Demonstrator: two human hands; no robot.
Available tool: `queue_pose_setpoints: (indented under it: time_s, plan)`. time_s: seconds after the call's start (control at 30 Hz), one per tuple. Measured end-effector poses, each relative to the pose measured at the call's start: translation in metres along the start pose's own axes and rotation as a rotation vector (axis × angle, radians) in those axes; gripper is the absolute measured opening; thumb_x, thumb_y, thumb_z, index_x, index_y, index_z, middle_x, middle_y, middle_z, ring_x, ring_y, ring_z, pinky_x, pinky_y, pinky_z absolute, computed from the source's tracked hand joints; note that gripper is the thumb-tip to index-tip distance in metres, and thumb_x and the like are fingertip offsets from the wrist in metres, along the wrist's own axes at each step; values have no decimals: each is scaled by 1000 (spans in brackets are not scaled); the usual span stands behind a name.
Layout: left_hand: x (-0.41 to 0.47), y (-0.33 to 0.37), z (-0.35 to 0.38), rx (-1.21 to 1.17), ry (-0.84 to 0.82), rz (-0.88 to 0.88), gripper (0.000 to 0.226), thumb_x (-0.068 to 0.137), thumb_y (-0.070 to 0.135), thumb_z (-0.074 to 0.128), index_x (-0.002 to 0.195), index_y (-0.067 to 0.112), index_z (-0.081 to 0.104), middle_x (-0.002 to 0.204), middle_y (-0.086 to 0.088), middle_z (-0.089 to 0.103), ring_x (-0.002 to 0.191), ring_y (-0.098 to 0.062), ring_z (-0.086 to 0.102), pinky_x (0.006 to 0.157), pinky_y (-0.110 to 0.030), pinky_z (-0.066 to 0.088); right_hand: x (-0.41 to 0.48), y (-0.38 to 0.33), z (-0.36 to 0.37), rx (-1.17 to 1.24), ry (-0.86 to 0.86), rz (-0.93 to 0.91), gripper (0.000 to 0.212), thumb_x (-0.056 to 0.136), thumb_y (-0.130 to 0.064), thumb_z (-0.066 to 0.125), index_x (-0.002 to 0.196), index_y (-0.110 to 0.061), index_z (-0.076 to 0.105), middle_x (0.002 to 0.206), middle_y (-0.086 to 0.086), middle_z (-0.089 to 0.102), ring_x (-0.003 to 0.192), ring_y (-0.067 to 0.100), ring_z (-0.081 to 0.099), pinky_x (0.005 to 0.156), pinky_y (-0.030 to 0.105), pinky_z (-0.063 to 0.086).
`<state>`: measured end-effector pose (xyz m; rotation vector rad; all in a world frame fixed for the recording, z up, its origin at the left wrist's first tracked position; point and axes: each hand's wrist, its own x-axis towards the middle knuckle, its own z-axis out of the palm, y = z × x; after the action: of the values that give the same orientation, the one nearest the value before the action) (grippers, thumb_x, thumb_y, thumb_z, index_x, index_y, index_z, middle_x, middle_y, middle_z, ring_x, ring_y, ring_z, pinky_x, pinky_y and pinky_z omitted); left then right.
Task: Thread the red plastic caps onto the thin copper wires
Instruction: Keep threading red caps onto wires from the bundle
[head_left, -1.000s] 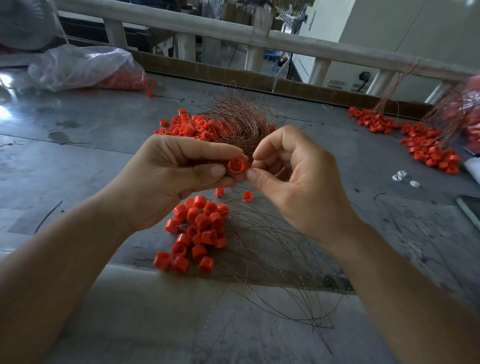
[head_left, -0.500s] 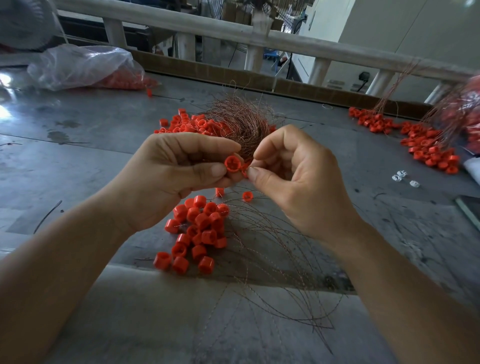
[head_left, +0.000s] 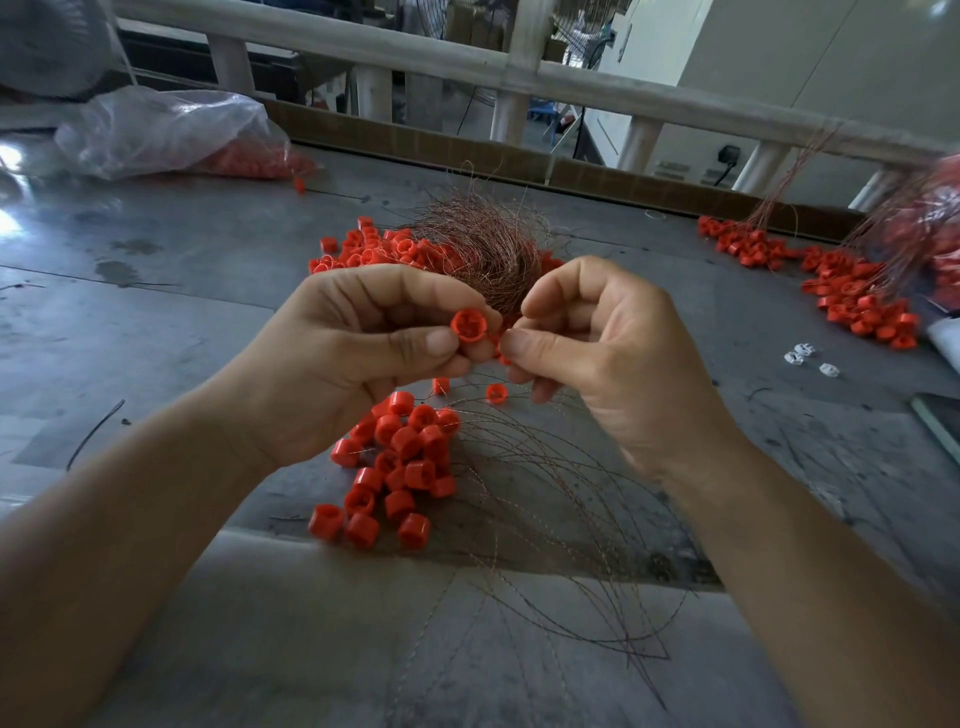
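Pinching a red cap (head_left: 469, 325) in the left hand (head_left: 337, 358), thumb and forefinger curled onto its sides, open mouth turned up toward the camera, well above the surface (head_left: 182, 322). Closing the right hand (head_left: 613, 353) just beside it, thumb tip pressed to forefinger tip, the other fingers curled under. Likely gripping a wire end, though too fine to make out at the pinch itself. Judging by that, mid-threading: about to feed the end into the cap, not yet visibly through.

Below the hands, a heap of caps (head_left: 400, 457) lying on the surface, with loose wires (head_left: 561, 499) fanned out just to its right. Farther back, a tangle of wire (head_left: 483, 244) on top of more caps (head_left: 374, 249).

Plenty to go wrong from here. Missing the small hole and poking the cap wall instead, so bending or kinking the soft end. Pushing with too long a free end, so buckling rather than sliding through. Easing the left pinch while pushing, so dropping the cap into the heap below and losing track of it. Dragging the trailing length across the loose wires, so snagging them and pulling several along. Best kept short, straight and slow.
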<state>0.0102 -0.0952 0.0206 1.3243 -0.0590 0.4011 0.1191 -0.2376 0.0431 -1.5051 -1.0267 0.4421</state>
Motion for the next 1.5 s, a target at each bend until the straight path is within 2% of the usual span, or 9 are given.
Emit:
queue_pose_setpoints:
  time_s: [0.6,0.77,0.9,1.03,1.1,1.2,1.23,1.33,1.5]
  plan:
    - [-1,-3,3,-25,-13,-56,22,58,9,65,77,11,75,79,-10,72,73,-15,70,61,-16,54,3,10,3,18,-47,84,28,72,3,71,73,-14,49,53,-3,60,49,12,60,40,17,42]
    - [-1,-1,1,-39,-26,-56,20,60,8,64,77,11,74,76,-7,72,74,-14,70,62,-16,54,10,6,-18,-24,-59,133,13,74,-18,65,76,-12,53,60,0,67,43,8,56,34,15,36]
    - [-3,-1,0,-42,-29,-57,21,60,8,64,78,12,75,77,-6,72,74,-14,70,62,-16,54,17,11,-44,-231,87,188,13,83,-20,63,74,-13,57,60,-1,67,41,7,54,34,15,36]
    - [-3,-2,0,-42,-31,-63,21,60,8,65,78,13,75,79,-7,72,74,-15,70,62,-17,54,22,30,-55,-543,270,168,15,84,-22,65,71,-16,59,67,1,67,51,9,60,52,24,49]
    - [-4,-2,1,-38,-28,-67,22,59,9,65,78,13,75,78,-7,72,74,-15,70,62,-17,54,24,37,-55,-655,276,150,14,83,-21,65,71,-18,59,68,0,66,60,12,61,61,24,50]
    - [-4,-3,0,-31,-19,-78,22,59,9,65,77,14,75,78,-7,72,73,-15,70,61,-16,54,25,48,-49,-779,212,110,12,83,-17,65,73,-23,62,64,-14,57,60,-1,52,58,13,41]
    - [-4,-3,0,-31,-16,-83,22,59,9,65,78,14,75,79,-8,72,74,-15,71,61,-16,54,26,52,-47,-798,181,102,9,83,-16,65,78,-23,65,65,-16,55,61,-1,51,61,13,41]
    - [-4,-4,1,-31,-20,-83,22,58,9,66,77,14,75,78,-7,72,73,-15,71,61,-16,54,31,63,-40,-861,147,84,12,81,-17,66,92,-21,69,70,-12,56,72,9,54,73,26,47]
    - [-4,-6,2,-24,-40,-74,22,59,10,66,78,15,75,79,-6,72,74,-16,71,62,-17,54,37,74,-35,-949,158,34,9,79,-17,68,88,-17,66,78,-5,57,79,15,54,74,30,46]
